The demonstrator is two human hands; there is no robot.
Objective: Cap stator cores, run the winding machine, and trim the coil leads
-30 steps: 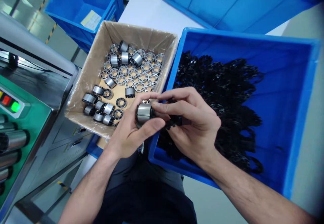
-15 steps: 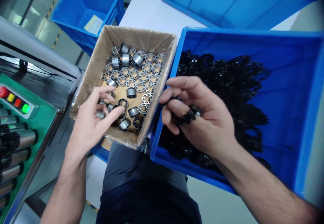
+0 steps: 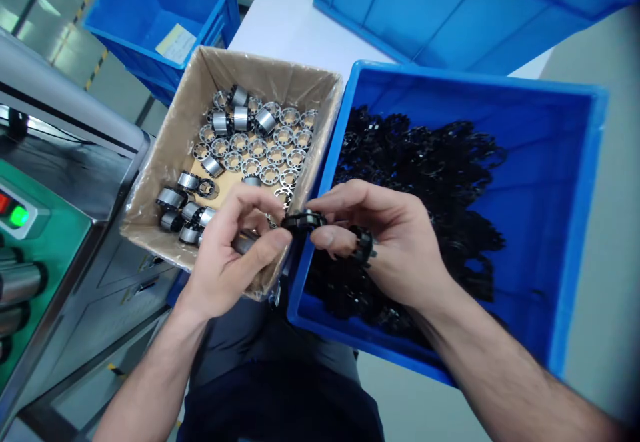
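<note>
My left hand [image 3: 227,259] clasps a metal core [image 3: 245,242], and my right hand [image 3: 395,249] pinches a black ring [image 3: 303,219]. A loose pinch could drop the ring between the cardboard box [image 3: 173,142] and the blue bin [image 3: 475,79].

The carton [image 3: 180,105] sits left of the bin [image 3: 580,229], walls touching; cores [image 3: 257,145] lie in the carton, rings [image 3: 440,175] in the bin. Above that seam the left hand [image 3: 225,255], one core [image 3: 245,242] in it, meets the right hand [image 3: 395,242], which pinches a ring [image 3: 303,221]. A machine panel [image 3: 30,229] stands further left, a second bin [image 3: 450,9] behind.
</note>
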